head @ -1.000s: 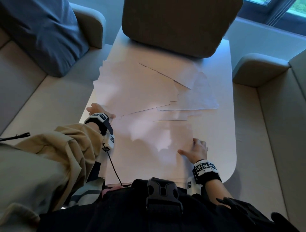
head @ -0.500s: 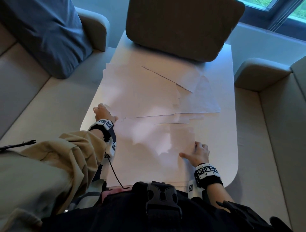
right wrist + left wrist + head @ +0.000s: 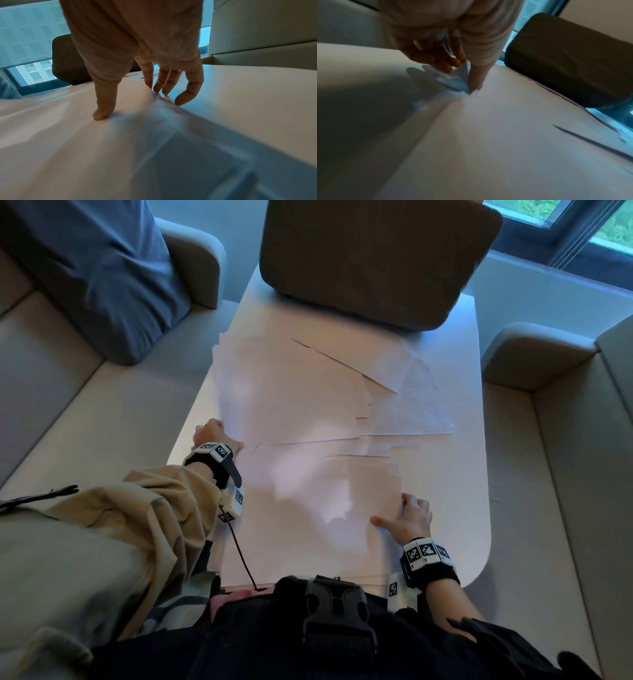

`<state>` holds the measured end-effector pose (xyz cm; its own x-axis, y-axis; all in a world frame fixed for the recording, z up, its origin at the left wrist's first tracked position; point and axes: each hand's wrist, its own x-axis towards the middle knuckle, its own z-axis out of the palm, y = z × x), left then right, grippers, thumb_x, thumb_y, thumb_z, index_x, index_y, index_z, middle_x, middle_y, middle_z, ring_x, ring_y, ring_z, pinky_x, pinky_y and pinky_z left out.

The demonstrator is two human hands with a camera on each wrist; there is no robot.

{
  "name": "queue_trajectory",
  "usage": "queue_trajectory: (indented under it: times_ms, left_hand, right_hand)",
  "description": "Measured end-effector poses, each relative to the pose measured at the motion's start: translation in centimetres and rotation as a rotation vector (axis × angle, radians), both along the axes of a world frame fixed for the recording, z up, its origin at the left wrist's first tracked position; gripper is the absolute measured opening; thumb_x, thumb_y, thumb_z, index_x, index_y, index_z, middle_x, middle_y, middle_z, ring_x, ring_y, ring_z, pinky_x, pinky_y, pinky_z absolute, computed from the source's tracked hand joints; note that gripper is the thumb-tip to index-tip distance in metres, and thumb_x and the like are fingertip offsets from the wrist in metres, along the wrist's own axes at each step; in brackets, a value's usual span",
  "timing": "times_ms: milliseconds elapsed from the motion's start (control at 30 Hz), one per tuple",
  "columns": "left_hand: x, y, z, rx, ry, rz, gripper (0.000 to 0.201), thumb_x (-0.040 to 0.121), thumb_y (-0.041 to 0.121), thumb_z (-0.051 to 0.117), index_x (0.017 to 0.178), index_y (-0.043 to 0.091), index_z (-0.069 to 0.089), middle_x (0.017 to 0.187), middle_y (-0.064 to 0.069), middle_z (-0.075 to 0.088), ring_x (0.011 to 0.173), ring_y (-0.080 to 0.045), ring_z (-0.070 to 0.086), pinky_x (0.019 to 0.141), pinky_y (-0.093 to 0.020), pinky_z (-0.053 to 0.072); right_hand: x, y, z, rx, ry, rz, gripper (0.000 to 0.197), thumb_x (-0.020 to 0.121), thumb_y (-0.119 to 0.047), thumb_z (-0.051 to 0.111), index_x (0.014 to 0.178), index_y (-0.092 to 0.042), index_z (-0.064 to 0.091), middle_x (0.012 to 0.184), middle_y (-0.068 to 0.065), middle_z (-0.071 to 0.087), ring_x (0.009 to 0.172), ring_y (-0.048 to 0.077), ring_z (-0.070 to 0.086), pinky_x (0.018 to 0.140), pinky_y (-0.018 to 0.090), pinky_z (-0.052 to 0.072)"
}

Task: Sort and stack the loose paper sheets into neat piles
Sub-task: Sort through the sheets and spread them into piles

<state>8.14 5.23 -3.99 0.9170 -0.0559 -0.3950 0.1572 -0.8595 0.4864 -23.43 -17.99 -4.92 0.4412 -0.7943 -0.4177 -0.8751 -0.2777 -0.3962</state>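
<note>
Left hand (image 3: 440, 44) apparently pinching paper sheets (image 3: 308, 419) at their corner, right hand (image 3: 137, 54) splayed, fingertips (image 3: 101, 115) pressing sheets.

A white, round-cornered table (image 3: 455, 474) fills the frame's centre, strewn with overlapping loose paper sheets (image 3: 294, 402) from its near edge upward; a dark cushion (image 3: 373, 258) rests on its far end, top centre.

Matt white paper sheets (image 3: 308, 405) cover a smooth, satin table (image 3: 452, 467)
</note>
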Motion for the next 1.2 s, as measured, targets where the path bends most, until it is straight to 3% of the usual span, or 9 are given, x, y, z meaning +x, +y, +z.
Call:
queue_trajectory:
  times_ms: [133, 300, 433, 700, 800, 900, 1000, 1100, 1200]
  left_hand:
    - [-1.0, -0.5, 0.2, -0.226, -0.123, -0.052, 0.016, 0.083, 0.003, 0.06, 0.098, 0.009, 0.06, 0.108, -0.019, 0.062, 0.099, -0.035, 0.057, 0.082, -0.031, 0.041]
    - [-1.3, -1.3, 2.3, -0.481, -0.262, -0.149, 0.035, 0.078, -0.015, 0.031, 0.087, 0.016, 0.044, 0.089, -0.016, 0.051, 0.076, -0.029, 0.054, 0.07, -0.04, 0.056]
    - [-2.2, -1.8, 6.0, -0.666, -0.342, -0.209, 0.037, 0.078, -0.02, 0.031, 0.092, 0.014, 0.04, 0.088, -0.012, 0.045, 0.074, -0.021, 0.048, 0.063, -0.019, 0.056]
    - [-6.1, -1.4, 9.3, -0.941, 0.066, -0.365, 0.028, 0.1, 0.005, 0.037, 0.122, 0.02, 0.047, 0.106, 0.004, 0.056, 0.087, -0.008, 0.062, 0.074, -0.02, 0.056]
    - [-6.7, -0.4, 8.6, -0.801, 0.136, -0.387, 0.027, 0.099, 0.009, 0.043, 0.123, 0.019, 0.049, 0.109, -0.004, 0.059, 0.094, -0.021, 0.065, 0.077, -0.025, 0.057]
    - [-6.8, 1.2, 7.5, -0.444, -0.021, -0.559, 0.021, 0.095, 0.015, 0.053, 0.116, 0.015, 0.055, 0.095, -0.002, 0.058, 0.086, -0.026, 0.06, 0.078, -0.029, 0.047]
    - [-7.1, 2.4, 5.9, -0.337, -0.073, -0.521, 0.02, 0.09, 0.019, 0.061, 0.108, 0.011, 0.054, 0.087, 0.0, 0.055, 0.077, -0.02, 0.052, 0.076, -0.027, 0.041]
    - [-6.9, 3.2, 4.3, -0.357, 0.011, -0.418, 0.049, 0.085, 0.018, 0.067, 0.129, 0.011, 0.046, 0.106, -0.004, 0.061, 0.084, -0.019, 0.058, 0.087, -0.03, 0.047]
    - [-6.5, 3.7, 2.6, -0.228, 0.007, -0.474, 0.074, 0.08, 0.014, 0.071, 0.142, 0.008, 0.031, 0.129, -0.013, 0.053, 0.107, -0.028, 0.055, 0.097, -0.033, 0.041]
  right_hand:
    - [0.1, 0.0, 0.1, -0.004, 0.014, 0.007, 0.09, 0.061, -0.038, 0.086, 0.136, -0.012, 0.042, 0.132, 0.012, 0.038, 0.127, 0.031, 0.033, 0.109, 0.036, 0.028]
    - [0.6, -0.3, 0.5, 0.003, 0.027, 0.023, 0.084, 0.069, -0.036, 0.081, 0.138, -0.012, 0.039, 0.134, 0.015, 0.038, 0.128, 0.032, 0.035, 0.108, 0.038, 0.032]
    - [1.8, -1.4, 2.0, -0.107, -0.197, -0.062, 0.066, 0.078, -0.032, 0.075, 0.133, -0.009, 0.047, 0.129, 0.018, 0.045, 0.12, 0.032, 0.049, 0.102, 0.037, 0.039]
    - [6.0, -3.2, 6.2, 0.485, -0.691, -0.365, 0.071, 0.08, -0.059, 0.061, 0.133, -0.013, 0.048, 0.126, 0.003, 0.054, 0.115, 0.019, 0.051, 0.096, 0.037, 0.043]
    - [5.4, -3.3, 5.4, 0.471, -0.72, -0.431, 0.063, 0.083, -0.024, 0.071, 0.136, -0.004, 0.044, 0.126, 0.014, 0.059, 0.1, 0.021, 0.063, 0.081, 0.032, 0.055]
    - [3.8, -2.6, 4.7, 0.434, -0.67, -0.353, 0.041, 0.087, -0.002, 0.063, 0.127, -0.002, 0.052, 0.112, 0.012, 0.064, 0.081, 0.013, 0.064, 0.058, 0.017, 0.054]
    - [2.0, -1.5, 3.6, 0.459, -0.558, -0.273, 0.042, 0.086, 0.002, 0.063, 0.125, -0.002, 0.05, 0.114, 0.017, 0.064, 0.087, 0.024, 0.064, 0.071, 0.026, 0.056]
    - [0.3, -0.1, 2.5, 0.478, -0.441, -0.213, 0.04, 0.084, 0.003, 0.064, 0.121, -0.003, 0.053, 0.118, 0.02, 0.063, 0.097, 0.029, 0.063, 0.086, 0.039, 0.052]
    - [-0.9, 0.7, 2.7, 0.557, -0.32, -0.105, 0.037, 0.082, 0.0, 0.068, 0.116, -0.005, 0.055, 0.109, 0.017, 0.067, 0.094, 0.031, 0.065, 0.082, 0.045, 0.055]
